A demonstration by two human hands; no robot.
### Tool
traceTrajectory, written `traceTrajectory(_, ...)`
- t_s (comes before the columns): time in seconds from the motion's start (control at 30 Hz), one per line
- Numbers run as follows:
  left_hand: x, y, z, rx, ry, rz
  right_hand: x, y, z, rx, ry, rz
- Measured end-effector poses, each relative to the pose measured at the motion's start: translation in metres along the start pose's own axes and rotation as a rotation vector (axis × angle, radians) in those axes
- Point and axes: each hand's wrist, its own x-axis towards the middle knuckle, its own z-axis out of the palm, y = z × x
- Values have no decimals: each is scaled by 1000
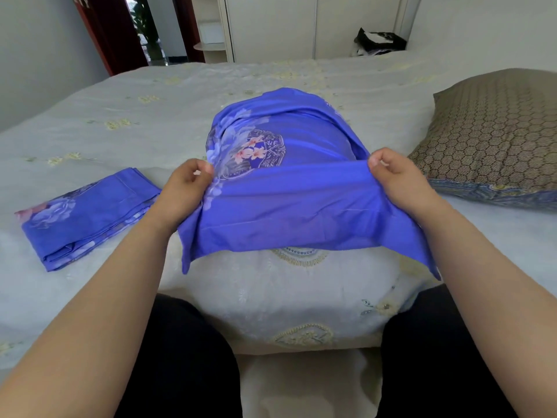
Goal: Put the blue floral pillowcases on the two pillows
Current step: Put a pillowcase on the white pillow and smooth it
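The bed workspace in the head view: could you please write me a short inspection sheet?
Surface: bed with pale embroidered cover.
Job's things: blue pillowcase partly over white pillow; folded pillowcase at left; brown patterned pillow at right.
Clutter: dark bag beyond the bed's far side.
Grips: left hand and right hand pinch the case's opening.
Cables: nothing seen.
Surroundings: wardrobe, doorway.

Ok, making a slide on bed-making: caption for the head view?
Both hands, left hand and right hand, pull a blue floral pillowcase over a white embroidered pillow.
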Motion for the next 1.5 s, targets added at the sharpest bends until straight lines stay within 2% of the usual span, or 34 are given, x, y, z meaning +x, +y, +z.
traceTrajectory(0.07, 6, -10, -6, 135, -127, 33, 1, 9, -2, -33, -119, 72)
traceTrajectory(0.13, 10, -14, -10, 218, -176, 67, -1, 7, -6, -54, -196, 96)
traceTrajectory(0.23, 20, -6, -4, 132, -28, 106, 4, -3, -7, 67, -214, 50)
traceTrajectory(0.33, 37, -3, 4, -93, 85, 13, 16, -12, 2, 304, -116, 129)
traceTrajectory(0.37, 41, -9, 5, -139, 40, -24, 18, -7, 5, 297, -83, 172)
traceTrajectory(0.43, 42, -29, 6, -83, -116, -88, 15, 14, 8, 122, -138, 252)
traceTrajectory(0.53, 31, -51, -3, 24, -243, -183, 3, 40, 3, -45, -331, 352)
traceTrajectory(0.63, 23, -72, -23, 95, -353, -289, -6, 50, -14, -27, -510, 458)
traceTrajectory(0.73, 13, -87, -37, -8, -476, -391, -18, 62, -29, -124, -676, 572)
traceTrajectory(0.77, 13, -91, -36, -117, -458, -402, -21, 65, -29, -98, -673, 587)
traceTrajectory(0.83, 9, -86, -30, -377, -404, -428, -24, 64, -19, 100, -520, 595)
traceTrajectory(0.93, 7, -77, -17, -735, -343, -516, -33, 51, 3, 641, -186, 621)
traceTrajectory(1.0, 5, -74, -12, -897, -281, -522, -36, 46, 13, 932, -112, 622)
traceTrajectory(1.03, 5, -72, -14, -897, -238, -518, -36, 43, 14, 999, -111, 625)
traceTrajectory(1.07, 2, -65, -14, -879, -212, -489, -36, 37, 16, 984, -98, 623)
traceTrajectory(1.13, 1, -64, -15, -645, -104, -422, -37, 31, 15, 862, -182, 629)
traceTrajectory(1.2, -5, -67, -15, -475, -91, -465, -38, 28, 15, 613, -339, 639)
traceTrajectory(1.23, -8, -66, -16, -412, -142, -513, -36, 35, 15, 441, -392, 635)
traceTrajectory(1.3, -11, -68, -20, -339, -282, -528, -35, 48, 15, 156, -347, 635)
traceTrajectory(1.37, -11, -69, -24, -165, -263, -478, -35, 53, 15, -61, -228, 568)
traceTrajectory(1.4, -8, -70, -24, -41, -198, -403, -37, 46, 15, -147, -156, 550)
traceTrajectory(1.43, -5, -69, -27, 60, -67, -304, -39, 41, 15, -189, -87, 525)
traceTrajectory(1.5, -7, -49, -24, 166, 325, -60, -42, 29, 15, 7, -110, 563)
